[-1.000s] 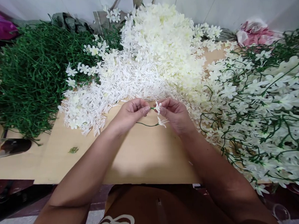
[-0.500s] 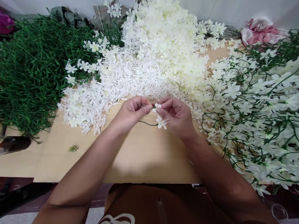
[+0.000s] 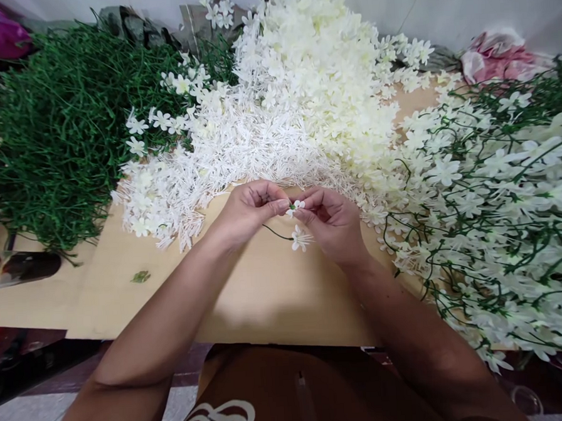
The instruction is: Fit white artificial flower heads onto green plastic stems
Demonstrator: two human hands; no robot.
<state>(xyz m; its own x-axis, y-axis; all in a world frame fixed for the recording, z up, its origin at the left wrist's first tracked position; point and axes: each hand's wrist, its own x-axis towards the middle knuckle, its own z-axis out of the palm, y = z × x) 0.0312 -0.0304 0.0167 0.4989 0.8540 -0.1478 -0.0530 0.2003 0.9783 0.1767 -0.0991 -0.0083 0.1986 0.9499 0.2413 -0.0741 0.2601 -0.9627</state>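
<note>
My left hand (image 3: 257, 210) pinches a thin green artificial flower stem (image 3: 276, 233) between thumb and forefinger. One branch of that stem hangs below my hands and bears a white flower with fine stamens (image 3: 301, 238). At the fingertips, a small white artificial flower (image 3: 296, 206) sits on the other branch end. My right hand (image 3: 331, 217) is closed on this small flower from the right, thumb against forefinger. Both hands almost touch, a little above the cardboard. My right fingertips partly cover the flower.
Behind my hands lie white stamens (image 3: 258, 142) and a heap of loose cream petals (image 3: 321, 76). Green stems (image 3: 59, 121) are piled left, assembled white flowers (image 3: 508, 224) right. Brown cardboard (image 3: 267, 299) covers the table. A cup with dark liquid (image 3: 29, 266) lies at the left edge.
The hanging flower has swung slightly to the left and down. The small flower between the fingertips has turned a little; both hands keep their pinch. The view has shifted slightly.
</note>
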